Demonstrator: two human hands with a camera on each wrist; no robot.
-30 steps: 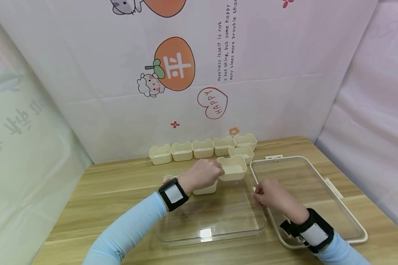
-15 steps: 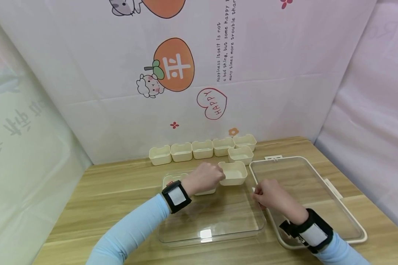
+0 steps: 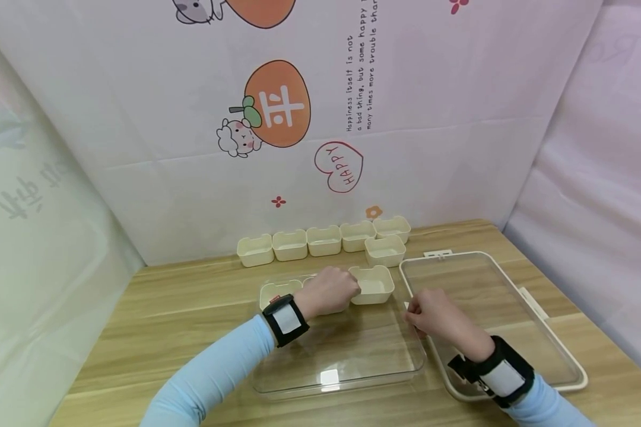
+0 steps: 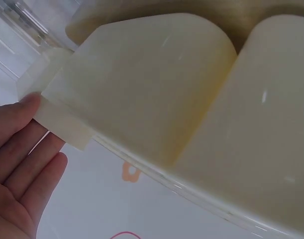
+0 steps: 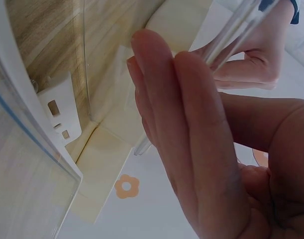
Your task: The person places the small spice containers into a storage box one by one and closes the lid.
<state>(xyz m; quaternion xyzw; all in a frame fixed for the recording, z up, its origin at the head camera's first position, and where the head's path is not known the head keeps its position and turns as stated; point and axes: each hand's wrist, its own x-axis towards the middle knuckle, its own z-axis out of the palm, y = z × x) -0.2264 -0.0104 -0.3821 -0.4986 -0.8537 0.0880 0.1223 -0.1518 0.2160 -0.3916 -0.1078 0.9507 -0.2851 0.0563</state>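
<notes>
My left hand pinches a small cream plastic bin by its left rim, over the far right part of a clear plastic box. In the left wrist view, thumb and fingers meet on that bin's edge, beside two larger-looking bins. Those are a cream bin at the box's far left and a middle bin, mostly hidden by my hand in the head view. My right hand grips the right rim of the box, fingers together and thumb behind them.
Several cream bins stand in a row against the printed wall cloth, with another bin just in front. A clear lid with a white frame and clips lies right of the box, partly under my right forearm.
My left hand has lowered the cream bin slightly toward the near side, down to the far right of the box. The right hand stays on the rim.
</notes>
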